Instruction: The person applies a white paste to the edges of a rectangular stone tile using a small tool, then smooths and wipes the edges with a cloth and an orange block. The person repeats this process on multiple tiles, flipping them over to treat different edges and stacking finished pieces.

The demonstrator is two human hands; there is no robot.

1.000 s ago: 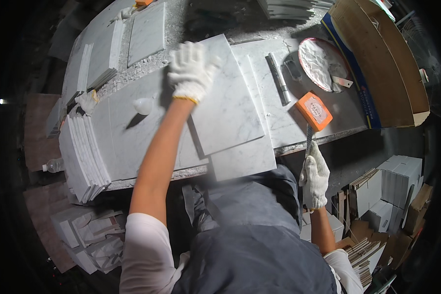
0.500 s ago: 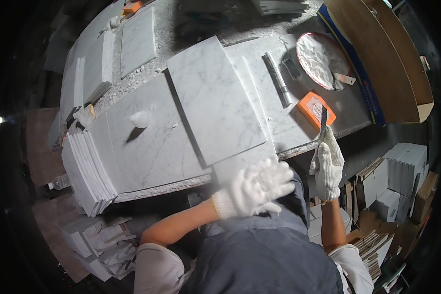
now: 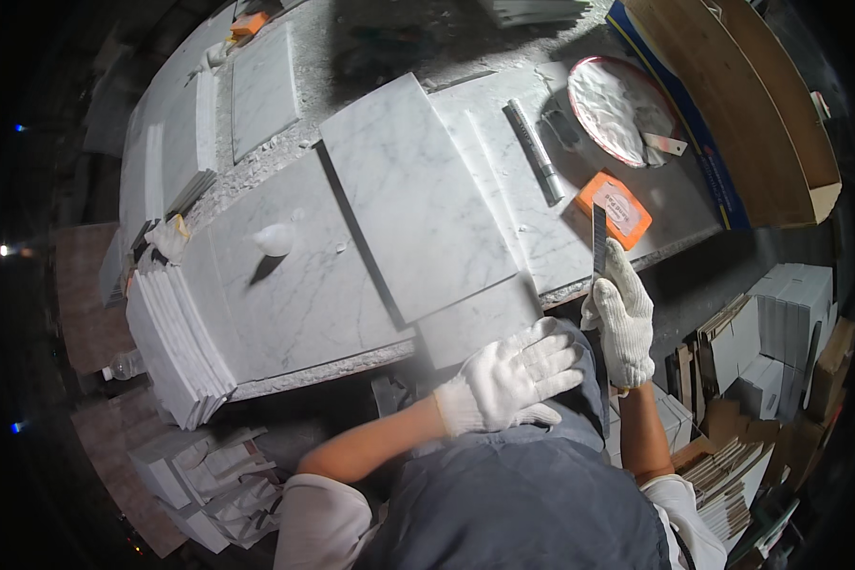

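My left hand (image 3: 513, 380), in a white knitted glove, lies over my grey apron (image 3: 513, 494), its fingers stretched out and spread. It holds nothing and is just off the near end of a pale tile (image 3: 480, 318). My right hand (image 3: 625, 328), also gloved, grips a thin, dark, flat strip (image 3: 598, 237) with fine cross marks; its exact kind is unclear. The strip points up in front of an orange block (image 3: 639, 201) with a pale label. A large grey-veined marble tile (image 3: 418, 199) lies slanted across the bench, partly on top of the pale tile.
Right on the bench are a silver marker (image 3: 535, 152) and a red-rimmed tub (image 3: 603, 109) of white paste holding a scraper (image 3: 665, 143). An open cardboard box (image 3: 760, 104) stands beyond. Stacked tiles (image 3: 176, 342) and a small white bulb-shaped object (image 3: 274, 239) are left. White cartons (image 3: 793, 304) stand lower right.
My left hand, blurred before, is now sharp, lower and slightly right, fingers more spread. My right hand has shifted a little left and down, bringing the strip left across the orange block.
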